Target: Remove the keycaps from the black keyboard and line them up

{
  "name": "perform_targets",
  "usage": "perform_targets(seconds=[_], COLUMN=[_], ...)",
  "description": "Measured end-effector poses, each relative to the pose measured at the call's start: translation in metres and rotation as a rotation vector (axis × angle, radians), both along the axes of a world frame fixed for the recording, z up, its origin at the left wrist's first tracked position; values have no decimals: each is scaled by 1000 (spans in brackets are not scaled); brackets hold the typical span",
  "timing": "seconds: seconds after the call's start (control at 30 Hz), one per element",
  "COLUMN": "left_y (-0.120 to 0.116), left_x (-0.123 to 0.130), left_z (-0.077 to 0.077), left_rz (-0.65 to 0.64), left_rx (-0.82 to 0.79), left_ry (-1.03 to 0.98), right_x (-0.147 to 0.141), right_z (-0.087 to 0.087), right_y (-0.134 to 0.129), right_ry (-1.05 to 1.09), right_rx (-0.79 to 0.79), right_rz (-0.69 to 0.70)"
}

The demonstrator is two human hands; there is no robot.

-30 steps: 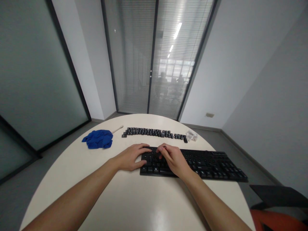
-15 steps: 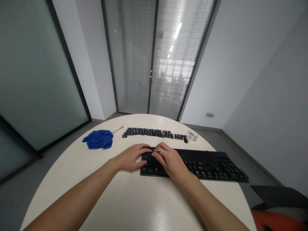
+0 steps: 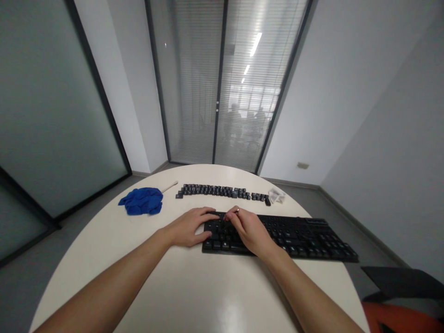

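Note:
A black keyboard (image 3: 301, 238) lies on the round table, reaching past the table's right edge. At its left end, my left hand (image 3: 190, 226) grips the keyboard, with fingers at the back corner and the thumb low on the left side. My right hand (image 3: 248, 229) is over the left part of the keyboard, its fingers pinched together. Whatever the pinch may hold is too small and hidden to make out. Beyond the hands, a row of loose black keycaps (image 3: 210, 190) runs across the table.
On the left, a crumpled blue cloth (image 3: 142, 201) lies beside a thin pale stick (image 3: 169, 186). A small whitish, see-through packet (image 3: 276, 196) sits at the row's right end. An orange and black chair (image 3: 398, 317) stands by the table's right side.
My right hand has shifted slightly to the right over the keys, and its fingers have curled tighter. My left hand and the keyboard have stayed in place.

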State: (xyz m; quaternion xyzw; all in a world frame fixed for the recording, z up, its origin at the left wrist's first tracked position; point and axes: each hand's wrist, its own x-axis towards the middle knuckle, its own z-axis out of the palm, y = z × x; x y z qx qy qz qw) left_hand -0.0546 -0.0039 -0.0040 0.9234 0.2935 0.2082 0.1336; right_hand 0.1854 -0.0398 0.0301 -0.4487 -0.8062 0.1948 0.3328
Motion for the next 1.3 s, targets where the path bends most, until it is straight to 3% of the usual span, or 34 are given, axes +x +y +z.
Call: perform_targets(seconds=[0.2, 0.37, 0.53, 0.83, 1.1, 1.3], left_y=[-2, -4, -3, -3, -8, -7], left_x=[4, 23, 31, 28, 33, 33], left_z=[-2, -4, -7, -6, -4, -5], left_rz=[31, 55, -18, -20, 28, 33], left_rx=[-32, -124, -218, -219, -68, -73], left_ry=[-44, -202, -321, -285, -239, -286], right_x=[-1, 6, 8, 8, 6, 7], right_z=[2, -4, -12, -18, -17, -15], right_y=[-4, 4, 10, 13, 14, 13], right_ry=[-17, 64, 209, 458, 521, 495], right_rx=[-18, -61, -194, -400, -370, -286], right_rz=[46, 65, 82, 113, 100, 115])
